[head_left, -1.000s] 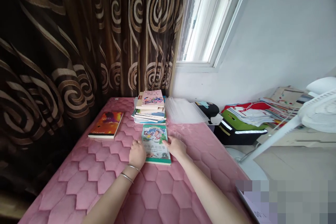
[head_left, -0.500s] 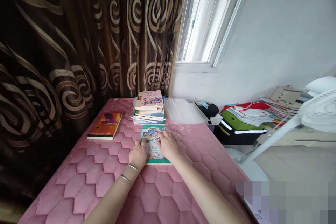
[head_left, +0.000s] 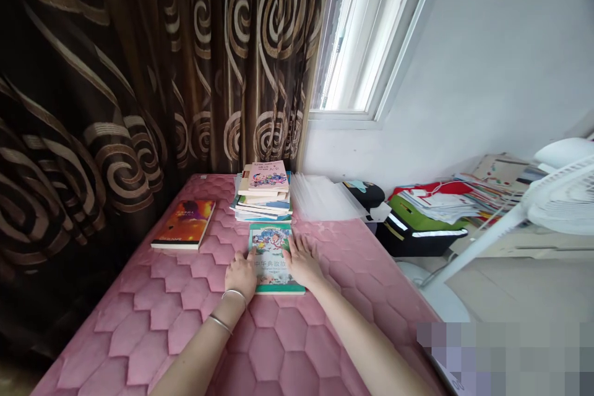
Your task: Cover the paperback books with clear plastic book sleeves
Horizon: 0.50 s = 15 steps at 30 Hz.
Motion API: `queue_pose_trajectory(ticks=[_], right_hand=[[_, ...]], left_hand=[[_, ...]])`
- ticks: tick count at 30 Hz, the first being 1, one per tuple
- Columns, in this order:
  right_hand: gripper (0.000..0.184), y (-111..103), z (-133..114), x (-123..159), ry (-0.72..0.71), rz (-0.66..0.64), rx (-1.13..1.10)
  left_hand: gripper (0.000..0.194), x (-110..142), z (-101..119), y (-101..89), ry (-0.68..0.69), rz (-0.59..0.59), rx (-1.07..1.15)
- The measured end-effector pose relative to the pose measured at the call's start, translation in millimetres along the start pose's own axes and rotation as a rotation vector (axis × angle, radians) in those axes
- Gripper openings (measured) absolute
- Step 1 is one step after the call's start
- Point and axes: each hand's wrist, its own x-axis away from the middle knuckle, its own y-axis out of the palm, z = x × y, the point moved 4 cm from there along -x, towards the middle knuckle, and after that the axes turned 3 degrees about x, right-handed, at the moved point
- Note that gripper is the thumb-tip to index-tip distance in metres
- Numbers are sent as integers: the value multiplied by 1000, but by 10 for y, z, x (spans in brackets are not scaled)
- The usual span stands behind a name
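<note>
A green-bordered book (head_left: 271, 267) with an illustrated cover lies flat on the pink quilted mattress (head_left: 266, 340). My left hand (head_left: 241, 275) rests along its left edge, thumb against the cover's side and fingers loosely apart on the mattress. On the opposite edge, my right hand (head_left: 304, 262) lies flat with fingers spread, its thumb over the cover. Neither hand lifts the book. Just beyond is a stack of books topped by a pink book (head_left: 268, 177). An orange book (head_left: 184, 224) lies by itself to the left.
Clear plastic sleeves (head_left: 320, 198) lie right of the stack, near a black bag (head_left: 366, 193). A patterned curtain (head_left: 204, 62) hangs behind the mattress. Off the right side stand a white fan (head_left: 492, 235) and a black-and-green box (head_left: 420, 238) with papers on top.
My right hand has slid off the book's cover to its right edge, fingers now spread on the mattress. My left hand stays at the left edge, and the book lies nearly where it was.
</note>
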Motion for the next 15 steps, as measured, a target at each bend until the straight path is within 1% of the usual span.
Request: queue_pose_trajectory(ticks=[3,6,8,12,15], right_hand=[[57,-13,21,220,29,80,40],[52,-49,-45,352,-28,130,29],[50,-76,-79,361,-34,127,-4],[46,-124,-79,294,47,120,-79],[44,-134,-34,253,96,124,-158]], left_hand=[[57,-7,55,-7,-38,14,89],[50,-77,83,6,-95,33,243],[44,-166,55,21,-127,32,315],[32,-341,-88,54,-157,-15,474],[21,-362,-159,74,-148,-29,581]])
